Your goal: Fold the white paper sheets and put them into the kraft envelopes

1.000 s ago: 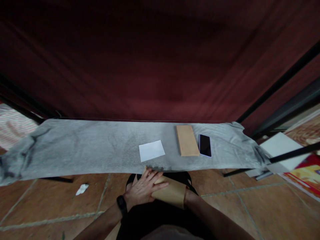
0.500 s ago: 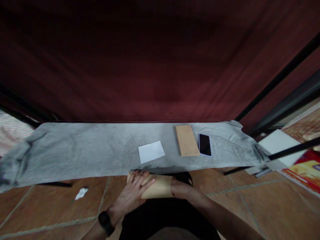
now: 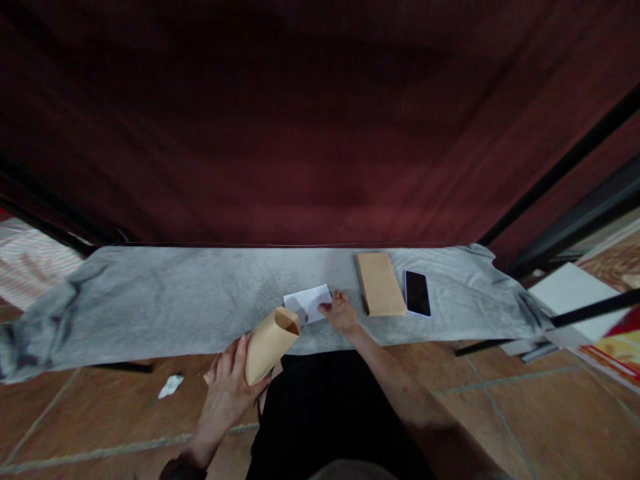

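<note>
My left hand [image 3: 231, 377] is wrapped round a tan paper bag [image 3: 270, 345], whose open mouth tilts up and to the right. A white card [image 3: 306, 301] lies on the grey cloth, partly behind the bag's mouth. My right hand [image 3: 341, 311] is at the card's right edge, its fingers bent and close together over it; whether they pinch the card is too small to tell. Right of that hand rests a stack of flat brown paper bags [image 3: 381, 285].
A dark-screened phone [image 3: 417, 293] lies beside the brown stack. The grey cloth [image 3: 165, 300] covers a long narrow table before a dark red curtain [image 3: 310, 167]. Black poles slant at both sides. A crumpled white scrap [image 3: 171, 386] is on the tiled floor.
My right hand has come out of the tan bag and moved up to the white card. My left hand now holds the bag upright and tilted, where it lay flat before.
</note>
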